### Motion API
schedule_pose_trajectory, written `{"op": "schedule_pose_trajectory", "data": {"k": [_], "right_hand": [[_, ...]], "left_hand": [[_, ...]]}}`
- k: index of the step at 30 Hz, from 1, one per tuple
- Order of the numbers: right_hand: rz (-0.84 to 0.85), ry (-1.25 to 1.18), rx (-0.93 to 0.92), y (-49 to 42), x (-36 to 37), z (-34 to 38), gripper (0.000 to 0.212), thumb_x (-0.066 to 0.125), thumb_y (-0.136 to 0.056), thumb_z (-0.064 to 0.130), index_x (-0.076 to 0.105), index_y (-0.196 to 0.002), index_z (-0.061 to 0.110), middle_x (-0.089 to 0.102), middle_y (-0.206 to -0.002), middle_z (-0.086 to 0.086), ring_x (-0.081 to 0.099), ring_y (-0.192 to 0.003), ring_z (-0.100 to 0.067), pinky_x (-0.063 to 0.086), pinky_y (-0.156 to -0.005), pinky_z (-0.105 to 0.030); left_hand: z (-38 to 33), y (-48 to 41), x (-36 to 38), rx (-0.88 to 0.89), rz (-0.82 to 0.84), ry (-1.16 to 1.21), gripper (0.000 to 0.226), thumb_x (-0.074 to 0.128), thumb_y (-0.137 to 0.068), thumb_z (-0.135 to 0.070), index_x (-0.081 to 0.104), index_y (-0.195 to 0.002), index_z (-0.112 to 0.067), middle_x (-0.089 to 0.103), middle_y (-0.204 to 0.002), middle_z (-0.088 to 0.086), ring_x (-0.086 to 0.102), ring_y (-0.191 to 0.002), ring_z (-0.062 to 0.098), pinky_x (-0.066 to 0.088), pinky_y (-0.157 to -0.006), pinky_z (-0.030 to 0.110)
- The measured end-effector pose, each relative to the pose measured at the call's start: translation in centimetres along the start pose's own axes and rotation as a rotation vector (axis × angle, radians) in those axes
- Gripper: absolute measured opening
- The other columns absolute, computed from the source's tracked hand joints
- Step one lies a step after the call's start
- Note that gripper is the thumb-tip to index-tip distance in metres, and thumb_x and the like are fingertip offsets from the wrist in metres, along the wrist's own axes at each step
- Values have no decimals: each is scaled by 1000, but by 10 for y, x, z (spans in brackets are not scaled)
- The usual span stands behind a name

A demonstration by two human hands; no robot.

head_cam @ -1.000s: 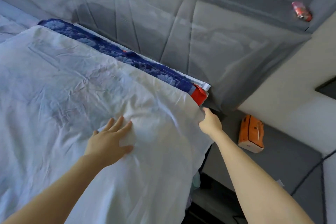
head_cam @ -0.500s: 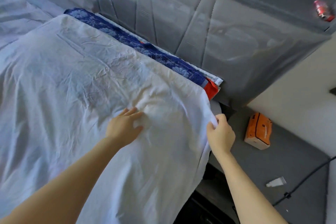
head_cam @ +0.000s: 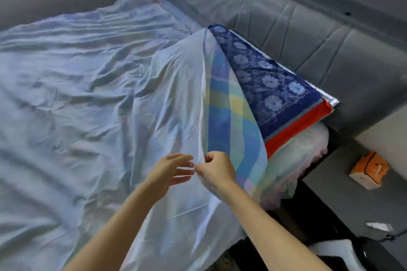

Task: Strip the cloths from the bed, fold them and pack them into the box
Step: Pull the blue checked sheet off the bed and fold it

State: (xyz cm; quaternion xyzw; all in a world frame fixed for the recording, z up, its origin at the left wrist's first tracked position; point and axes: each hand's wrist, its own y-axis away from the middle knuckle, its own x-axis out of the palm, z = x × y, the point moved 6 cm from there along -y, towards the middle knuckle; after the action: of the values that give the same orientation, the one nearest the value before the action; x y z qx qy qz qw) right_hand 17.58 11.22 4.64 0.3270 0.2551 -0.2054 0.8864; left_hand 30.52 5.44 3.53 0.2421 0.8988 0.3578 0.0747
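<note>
A pale white sheet (head_cam: 77, 105) covers the bed. Its right corner is folded back toward the middle, showing a blue, green and yellow checked underside (head_cam: 231, 116). My right hand (head_cam: 217, 168) pinches the corner's edge and holds it up off the bed. My left hand (head_cam: 168, 172) hovers just left of it, fingers apart, touching or nearly touching the same edge. Under the lifted corner lies a dark blue flowered cloth with a red border (head_cam: 271, 94), and below that a fluffy pale layer (head_cam: 297, 156). No box is in view.
A grey padded headboard wrapped in clear plastic (head_cam: 297, 35) runs along the far side. To the right is a grey bedside surface (head_cam: 352, 200) with an orange tissue pack (head_cam: 369, 169) and a small white tube (head_cam: 378, 225). A dark gap (head_cam: 297, 215) lies beside the bed.
My right hand has pulled the sheet's corner off the bed edge and folded it leftward, baring the checked underside and the blue cloth. My left hand has lifted off the sheet toward the corner.
</note>
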Motion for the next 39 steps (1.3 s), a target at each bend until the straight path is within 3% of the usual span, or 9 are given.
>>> {"op": "schedule_pose_trajectory", "data": {"k": [3,6,10,16,21,25,28,33,39], "right_hand": [[55,143,-141,76,65,37,19,56,-86,33,59,-75,18,67,-83,-1,60,-85,-30,38,-64,-28],[145,250,-266,151,124,62,9,56,-85,31,60,-86,24,70,-101,-3,62,-99,-28,37,-66,-27],[284,353,-281,210,163,62,11,61,-76,31,58,-71,22,65,-77,2,59,-79,-26,36,-61,-29],[440,349,-295,247,202,62,32,65,-62,19,34,-52,18,37,-54,-1,36,-54,-18,26,-52,-27],[547,-104,32,253,245,72,36,67,-72,-10,44,-52,9,44,-39,-2,41,-35,-12,34,-39,-20],[681,-203,234,267,274,73,13,63,-78,-10,59,-68,-3,60,-54,-12,56,-41,-18,49,-44,-25],[784,-205,280,273,287,74,7,64,-83,-2,66,-82,-8,67,-55,-10,61,-40,-16,51,-40,-24],[799,-121,261,261,300,79,4,61,-82,0,63,-78,-2,66,-65,-16,58,-41,-16,47,-45,-22],[534,71,161,220,310,80,16,50,-76,-10,45,-70,3,45,-60,-13,46,-45,-23,43,-36,-23]], "left_hand": [[27,51,-58,-3,-76,-45,20,70,-83,-29,65,-81,-9,66,-69,4,62,-57,13,50,-53,22],[56,93,-116,-14,-231,-142,28,78,-68,-23,54,-69,-9,52,-56,5,50,-44,13,42,-45,21],[78,146,-178,23,-404,-125,15,65,-70,0,55,-60,-3,54,-55,11,55,-44,17,50,-48,23],[109,203,-234,67,-466,109,10,62,-87,-6,60,-77,-2,58,-66,11,58,-56,18,55,-52,22],[161,246,-237,65,-487,187,4,62,-85,-6,60,-83,-3,56,-69,12,51,-59,17,48,-50,18],[185,265,-233,20,-398,173,38,69,-53,-17,58,-90,-15,65,-84,7,59,-73,15,44,-61,23],[192,268,-242,42,-484,-72,50,70,-51,-22,51,-98,-18,67,-87,5,64,-81,19,51,-71,30],[193,274,-250,192,-765,-521,7,54,-78,-2,54,-83,-7,65,-81,15,59,-80,34,41,-64,38],[187,279,-245,145,-555,-834,21,48,-83,-3,45,-64,-11,52,-74,13,46,-73,29,26,-59,30]]}}
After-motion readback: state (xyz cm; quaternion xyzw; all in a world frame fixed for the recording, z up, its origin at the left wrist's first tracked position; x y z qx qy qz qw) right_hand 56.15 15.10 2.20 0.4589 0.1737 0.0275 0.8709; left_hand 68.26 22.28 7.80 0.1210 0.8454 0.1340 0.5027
